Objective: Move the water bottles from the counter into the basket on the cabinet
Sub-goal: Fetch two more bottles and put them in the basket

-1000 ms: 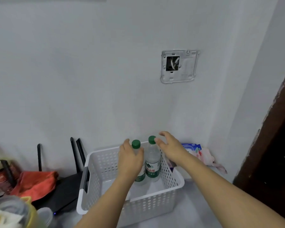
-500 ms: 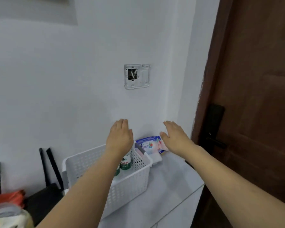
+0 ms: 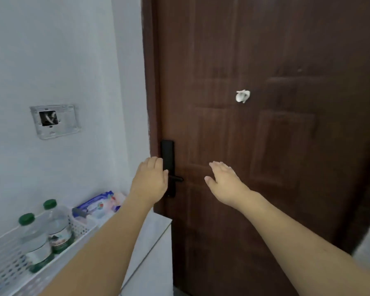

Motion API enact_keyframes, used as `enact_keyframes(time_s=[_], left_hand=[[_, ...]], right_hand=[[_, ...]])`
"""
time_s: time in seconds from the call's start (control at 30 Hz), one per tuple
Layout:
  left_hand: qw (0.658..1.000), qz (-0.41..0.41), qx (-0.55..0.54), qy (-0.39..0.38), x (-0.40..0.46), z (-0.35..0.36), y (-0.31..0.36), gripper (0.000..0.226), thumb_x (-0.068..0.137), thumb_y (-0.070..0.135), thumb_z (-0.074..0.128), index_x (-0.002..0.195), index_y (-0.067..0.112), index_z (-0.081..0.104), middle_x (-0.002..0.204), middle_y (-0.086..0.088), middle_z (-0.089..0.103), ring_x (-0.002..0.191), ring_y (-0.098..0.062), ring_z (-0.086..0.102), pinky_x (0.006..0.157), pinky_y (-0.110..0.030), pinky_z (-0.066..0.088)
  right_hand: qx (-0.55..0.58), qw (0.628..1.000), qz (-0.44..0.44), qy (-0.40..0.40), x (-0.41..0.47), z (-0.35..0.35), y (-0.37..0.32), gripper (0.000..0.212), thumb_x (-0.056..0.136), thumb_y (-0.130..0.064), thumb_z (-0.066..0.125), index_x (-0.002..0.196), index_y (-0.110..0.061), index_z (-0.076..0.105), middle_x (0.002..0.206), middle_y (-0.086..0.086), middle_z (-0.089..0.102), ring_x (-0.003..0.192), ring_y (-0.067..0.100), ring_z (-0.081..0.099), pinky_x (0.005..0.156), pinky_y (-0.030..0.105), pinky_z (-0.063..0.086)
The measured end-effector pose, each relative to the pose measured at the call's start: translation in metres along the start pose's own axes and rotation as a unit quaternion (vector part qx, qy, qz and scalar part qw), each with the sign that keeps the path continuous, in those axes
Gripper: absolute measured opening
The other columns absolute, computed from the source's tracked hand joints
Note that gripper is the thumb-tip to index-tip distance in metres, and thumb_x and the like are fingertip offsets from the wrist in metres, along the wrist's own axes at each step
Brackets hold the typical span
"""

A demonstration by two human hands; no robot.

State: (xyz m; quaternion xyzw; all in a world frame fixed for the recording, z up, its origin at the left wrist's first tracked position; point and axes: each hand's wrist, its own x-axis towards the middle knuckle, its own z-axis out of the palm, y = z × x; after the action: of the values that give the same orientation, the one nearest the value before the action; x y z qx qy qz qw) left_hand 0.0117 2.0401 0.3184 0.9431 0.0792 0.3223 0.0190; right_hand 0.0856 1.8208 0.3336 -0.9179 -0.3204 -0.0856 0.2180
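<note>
No text, brand, number or sign can be read anywhere in the view. The two clear plastic water bottles with green caps (image 3: 48, 229), standing upright in the white perforated plastic basket (image 3: 6, 265) at the near left, carry green and white label bands, but the print on them is blurred beyond reading. The blue and white soft plastic packet (image 3: 98, 205) lying just beyond the basket against the wall shows coloured print that is too small and smeared to make out. The grey wall plate (image 3: 56, 121) and the dark brown door (image 3: 265, 146) bear no visible lettering.
</note>
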Motion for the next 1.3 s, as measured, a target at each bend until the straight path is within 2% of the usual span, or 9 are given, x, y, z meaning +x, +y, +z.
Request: enact_keyframes(time_s=[0.13, 0.23, 0.37, 0.5, 0.6, 0.7, 0.93, 1.17, 1.3], left_hand=[[0.997, 0.059, -0.048, -0.012, 0.013, 0.013, 0.097, 0.044, 0.102, 0.026, 0.044, 0.136, -0.002, 0.05, 0.138, -0.018, 0.053, 0.129, -0.034, 0.045, 0.111, -0.045, 0.032], [0.985, 0.14, -0.099, -0.004, 0.014, 0.017, 0.175, 0.047, 0.102, 0.026, 0.044, 0.14, -0.001, 0.046, 0.142, -0.017, 0.05, 0.135, -0.031, 0.042, 0.114, -0.043, 0.03], [0.959, 0.235, -0.16, 0.013, 0.01, 0.01, 0.284, 0.048, 0.102, 0.029, 0.043, 0.144, 0.004, 0.043, 0.146, -0.012, 0.047, 0.139, -0.026, 0.038, 0.117, -0.036, 0.027], [0.918, 0.321, -0.231, 0.016, -0.006, -0.003, 0.394, 0.047, 0.102, 0.027, 0.045, 0.143, 0.003, 0.044, 0.145, -0.014, 0.049, 0.137, -0.028, 0.04, 0.116, -0.036, 0.029], [0.879, 0.391, -0.274, 0.01, -0.031, -0.014, 0.473, 0.045, 0.101, 0.024, 0.046, 0.14, 0.002, 0.045, 0.142, -0.016, 0.05, 0.134, -0.029, 0.042, 0.115, -0.036, 0.029], [0.842, 0.438, -0.314, -0.011, -0.064, -0.027, 0.55, 0.049, 0.104, 0.029, 0.039, 0.146, 0.005, 0.037, 0.151, -0.011, 0.041, 0.14, -0.026, 0.034, 0.117, -0.034, 0.022], [0.737, 0.541, -0.4, -0.067, -0.163, -0.086, 0.701, 0.051, 0.104, 0.03, 0.035, 0.148, 0.004, 0.032, 0.156, -0.013, 0.033, 0.144, -0.028, 0.026, 0.118, -0.036, 0.019], [0.634, 0.625, -0.444, -0.099, -0.268, -0.147, 0.808, 0.046, 0.103, 0.03, 0.038, 0.142, 0.005, 0.04, 0.149, -0.012, 0.041, 0.138, -0.026, 0.034, 0.114, -0.035, 0.025], [0.601, 0.668, -0.427, -0.095, -0.313, -0.168, 0.854, 0.048, 0.103, 0.034, 0.038, 0.143, 0.007, 0.04, 0.148, -0.011, 0.043, 0.135, -0.026, 0.037, 0.112, -0.036, 0.029]], right_hand=[[-0.035, 0.996, 0.082, 0.029, -0.058, -0.05, 0.065, 0.058, 0.102, -0.035, 0.036, 0.152, -0.009, 0.022, 0.16, 0.008, 0.02, 0.148, 0.021, 0.01, 0.12, 0.035, 0.006], [-0.048, 0.988, 0.141, 0.051, -0.108, -0.087, 0.107, 0.058, 0.102, -0.034, 0.035, 0.152, -0.01, 0.021, 0.16, 0.007, 0.02, 0.148, 0.021, 0.01, 0.12, 0.035, 0.007], [-0.057, 0.969, 0.217, 0.101, -0.184, -0.133, 0.15, 0.057, 0.102, -0.036, 0.037, 0.152, -0.012, 0.023, 0.159, 0.006, 0.022, 0.148, 0.022, 0.013, 0.119, 0.036, 0.011], [-0.091, 0.94, 0.298, 0.137, -0.269, -0.181, 0.188, 0.053, 0.101, -0.032, 0.038, 0.147, -0.006, 0.029, 0.154, 0.011, 0.032, 0.141, 0.027, 0.027, 0.115, 0.037, 0.02], [-0.109, 0.907, 0.372, 0.162, -0.339, -0.21, 0.21, 0.055, 0.102, -0.031, 0.036, 0.149, -0.006, 0.025, 0.156, 0.009, 0.028, 0.143, 0.026, 0.023, 0.116, 0.036, 0.017], [-0.121, 0.867, 0.445, 0.186, -0.414, -0.233, 0.22, 0.056, 0.101, -0.032, 0.036, 0.15, -0.008, 0.023, 0.158, 0.008, 0.023, 0.144, 0.025, 0.02, 0.117, 0.037, 0.017], [-0.178, 0.756, 0.583, 0.236, -0.591, -0.29, 0.2, 0.054, 0.102, -0.031, 0.037, 0.149, -0.007, 0.025, 0.156, 0.01, 0.026, 0.143, 0.025, 0.021, 0.114, 0.034, 0.014], [-0.225, 0.664, 0.666, 0.255, -0.714, -0.321, 0.18, 0.054, 0.102, -0.031, 0.038, 0.149, -0.006, 0.025, 0.155, 0.011, 0.029, 0.141, 0.027, 0.024, 0.113, 0.035, 0.017], [-0.224, 0.627, 0.696, 0.271, -0.766, -0.334, 0.183, 0.053, 0.1, -0.032, 0.04, 0.147, -0.009, 0.029, 0.152, 0.009, 0.034, 0.137, 0.028, 0.03, 0.112, 0.037, 0.023]])
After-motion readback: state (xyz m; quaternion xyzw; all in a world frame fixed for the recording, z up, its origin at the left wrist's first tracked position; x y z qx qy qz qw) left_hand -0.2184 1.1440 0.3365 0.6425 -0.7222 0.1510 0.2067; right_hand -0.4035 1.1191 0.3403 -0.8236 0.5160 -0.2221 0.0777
